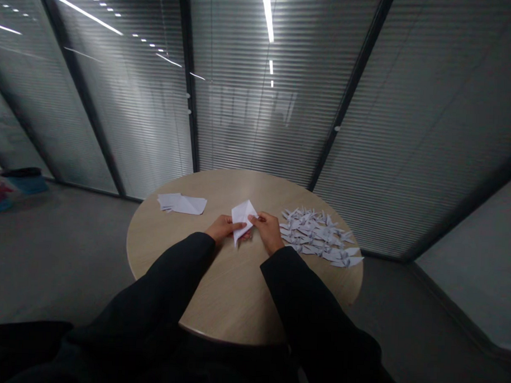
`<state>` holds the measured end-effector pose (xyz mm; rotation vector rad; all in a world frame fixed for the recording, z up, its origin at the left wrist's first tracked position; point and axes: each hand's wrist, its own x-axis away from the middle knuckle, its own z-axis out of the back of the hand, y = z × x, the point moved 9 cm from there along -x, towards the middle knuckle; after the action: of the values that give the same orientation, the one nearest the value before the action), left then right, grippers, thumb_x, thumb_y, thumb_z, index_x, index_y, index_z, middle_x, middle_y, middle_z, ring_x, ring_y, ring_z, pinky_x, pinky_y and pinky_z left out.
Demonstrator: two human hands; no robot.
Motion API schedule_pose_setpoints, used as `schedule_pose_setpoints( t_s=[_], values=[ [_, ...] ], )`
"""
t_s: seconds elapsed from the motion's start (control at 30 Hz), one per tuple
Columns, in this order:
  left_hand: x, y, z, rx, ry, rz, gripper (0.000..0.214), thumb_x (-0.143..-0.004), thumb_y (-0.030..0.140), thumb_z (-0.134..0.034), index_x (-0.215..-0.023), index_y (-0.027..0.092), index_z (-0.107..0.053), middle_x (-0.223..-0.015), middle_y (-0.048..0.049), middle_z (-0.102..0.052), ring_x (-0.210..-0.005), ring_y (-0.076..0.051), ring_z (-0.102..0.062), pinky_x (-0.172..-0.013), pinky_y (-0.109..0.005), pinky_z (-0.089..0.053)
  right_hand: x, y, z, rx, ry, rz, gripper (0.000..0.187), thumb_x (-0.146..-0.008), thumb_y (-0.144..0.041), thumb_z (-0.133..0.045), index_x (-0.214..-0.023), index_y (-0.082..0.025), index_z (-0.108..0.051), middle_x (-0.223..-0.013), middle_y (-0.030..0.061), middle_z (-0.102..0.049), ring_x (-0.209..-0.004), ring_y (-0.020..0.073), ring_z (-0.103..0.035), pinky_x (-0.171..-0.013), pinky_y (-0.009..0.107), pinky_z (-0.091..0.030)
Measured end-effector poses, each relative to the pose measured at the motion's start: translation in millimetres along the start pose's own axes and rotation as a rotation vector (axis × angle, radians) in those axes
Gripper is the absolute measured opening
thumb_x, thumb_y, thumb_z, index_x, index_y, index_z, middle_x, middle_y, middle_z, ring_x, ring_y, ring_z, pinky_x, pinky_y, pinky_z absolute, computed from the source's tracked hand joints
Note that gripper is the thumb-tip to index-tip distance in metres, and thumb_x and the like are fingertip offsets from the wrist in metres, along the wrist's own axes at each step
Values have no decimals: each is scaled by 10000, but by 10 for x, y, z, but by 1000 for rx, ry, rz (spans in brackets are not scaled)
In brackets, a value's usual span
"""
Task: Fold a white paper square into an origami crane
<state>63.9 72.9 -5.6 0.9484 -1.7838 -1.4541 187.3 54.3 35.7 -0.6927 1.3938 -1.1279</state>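
Black sleeves (310,305); left hand (223,228) and right hand (267,232) partly hide folded paper (243,216).

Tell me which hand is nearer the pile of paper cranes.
Right. The right hand is just beside the pile of paper cranes; the left hand is farther, past the folded paper.

Paper sheets (182,204) lie left on the round table (230,294); origami cranes (316,236) right.

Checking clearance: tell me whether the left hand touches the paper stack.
Apart: the head view shows table between the left hand and the paper stack.
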Motion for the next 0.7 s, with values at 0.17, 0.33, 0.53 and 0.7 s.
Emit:
schedule_pose_setpoints(
  t_s=[0.17,0.33,0.53,0.7],
  values=[
    [14,-1,-32,-2,-13,12,254,-711,261,-718,-806,27,-685,-754,-175,-705,-623,-174,-661,-703,-317,-526,-10,6,10,37,7,-1,267,-654,-425,-624,-617,-163,-596,-561,-31,-492,-540,114,-423,-526,240,-318],
    [60,25,-63,-36,-13,30,224,-657,232,-757,-753,41,-689,-712,-146,-706,-594,-156,-651,-667,-283,-523,-16,5,28,68,31,16,273,-661,-440,-606,-614,-174,-569,-553,-40,-468,-556,118,-418,-536,240,-322],
    [71,20,-60,-8,11,58,177,-668,186,-744,-739,38,-678,-683,-148,-699,-612,-171,-664,-690,-309,-531,-7,-30,23,26,25,3,259,-649,-424,-629,-615,-172,-576,-568,-31,-503,-564,118,-441,-547,241,-342],
    [101,49,-104,-22,-13,57,181,-673,183,-743,-745,34,-669,-666,-140,-696,-578,-158,-656,-657,-289,-532,46,-10,-75,-169,-75,-114,317,-579,-417,-703,-710,-138,-631,-638,7,-606,-581,125,-502,-554,248,-379]
  ],
)
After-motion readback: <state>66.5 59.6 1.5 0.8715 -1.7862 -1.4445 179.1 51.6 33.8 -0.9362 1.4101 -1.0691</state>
